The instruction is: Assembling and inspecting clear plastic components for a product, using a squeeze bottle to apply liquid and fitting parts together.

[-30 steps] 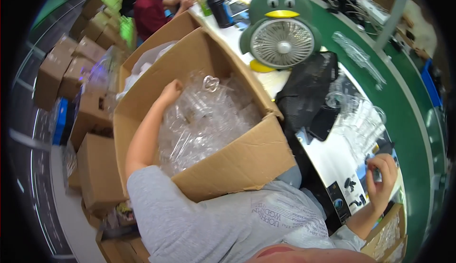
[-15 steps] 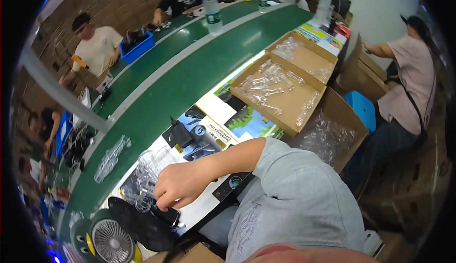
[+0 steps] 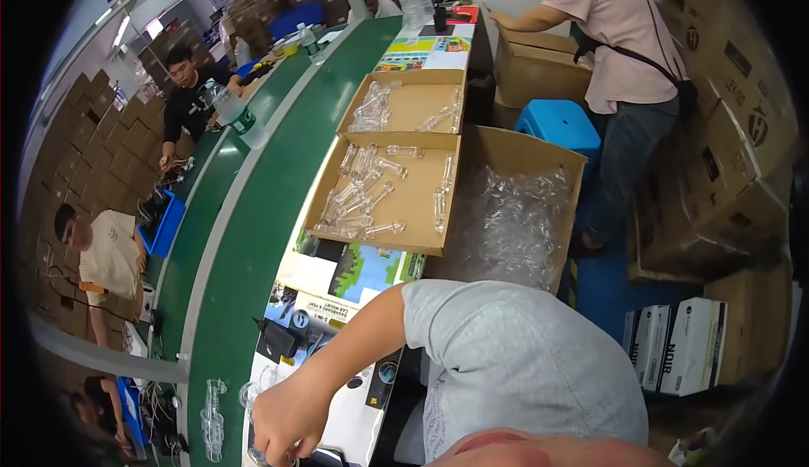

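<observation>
My right hand (image 3: 291,416) is low in the picture, at the near end of the worktop, under a grey short sleeve. Its fingers curl downward and look closed; what they hold, if anything, is hidden by the hand. A clear plastic piece with a round rim (image 3: 247,394) shows beside the knuckles. A dark flat object (image 3: 327,457) lies by the wrist, partly cut off. Further along the worktop lies a black adapter-like part (image 3: 276,340). On the green belt to the left rests a clear plastic bundle (image 3: 212,423). My left hand is out of view.
Two shallow cardboard trays (image 3: 396,244) hold clear glass-like tubes. Beside them stands a deep carton (image 3: 518,134) of clear plastic wrap. A blue stool (image 3: 560,130) and a standing person (image 3: 624,45) are at the right. People sit across the green belt (image 3: 244,256); a large bottle (image 3: 236,113) stands there.
The view has swung to the right, so the trays and worktop appear further left. My right hand now sits lower in the picture, and the fan and black pouch have left view.
</observation>
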`<action>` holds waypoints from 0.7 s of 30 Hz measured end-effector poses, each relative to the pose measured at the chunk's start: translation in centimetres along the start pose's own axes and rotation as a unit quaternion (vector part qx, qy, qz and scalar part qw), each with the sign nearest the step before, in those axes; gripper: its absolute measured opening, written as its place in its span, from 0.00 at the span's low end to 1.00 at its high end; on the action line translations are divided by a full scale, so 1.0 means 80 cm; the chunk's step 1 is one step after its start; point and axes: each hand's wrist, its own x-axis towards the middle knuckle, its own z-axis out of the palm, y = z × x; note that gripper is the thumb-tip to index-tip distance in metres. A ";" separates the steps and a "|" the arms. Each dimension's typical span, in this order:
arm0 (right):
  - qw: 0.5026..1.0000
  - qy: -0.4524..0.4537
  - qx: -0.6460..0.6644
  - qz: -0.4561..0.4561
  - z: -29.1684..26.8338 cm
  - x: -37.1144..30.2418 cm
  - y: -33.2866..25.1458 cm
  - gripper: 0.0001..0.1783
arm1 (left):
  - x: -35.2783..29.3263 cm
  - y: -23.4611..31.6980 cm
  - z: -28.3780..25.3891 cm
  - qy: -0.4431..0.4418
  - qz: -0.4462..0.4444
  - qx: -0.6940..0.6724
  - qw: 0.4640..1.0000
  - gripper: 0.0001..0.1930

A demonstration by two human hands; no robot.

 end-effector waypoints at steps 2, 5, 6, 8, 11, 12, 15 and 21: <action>0.999 0.006 0.027 -0.034 -0.005 0.002 0.003 0.05 | 0.013 0.034 -0.022 0.013 -0.006 0.007 1.000 0.13; 0.996 -0.058 0.067 0.009 -0.019 -0.008 0.010 0.12 | -0.111 0.069 -0.004 0.040 -0.158 -0.024 0.986 0.14; 0.994 -0.089 0.043 0.047 -0.029 -0.015 0.008 0.14 | -0.174 0.090 0.010 0.050 -0.230 -0.039 0.971 0.14; 0.990 -0.123 0.047 0.057 -0.030 0.001 -0.002 0.15 | -0.335 0.164 0.021 0.094 -0.415 -0.054 0.904 0.15; 0.990 -0.127 0.044 0.040 -0.007 0.035 -0.025 0.10 | -0.388 0.270 -0.025 0.095 -0.370 -0.199 0.902 0.07; 0.992 -0.111 0.037 0.046 -0.008 0.033 -0.033 0.10 | -0.369 0.282 -0.023 0.167 -0.369 -0.127 0.906 0.04; 0.990 -0.110 0.084 0.031 0.011 0.052 -0.061 0.12 | -0.346 0.305 -0.026 0.183 -0.462 0.075 0.864 0.04; 0.956 -0.118 0.265 0.041 0.065 0.099 -0.122 0.24 | -0.323 0.376 -0.038 0.146 -0.392 -0.029 0.908 0.05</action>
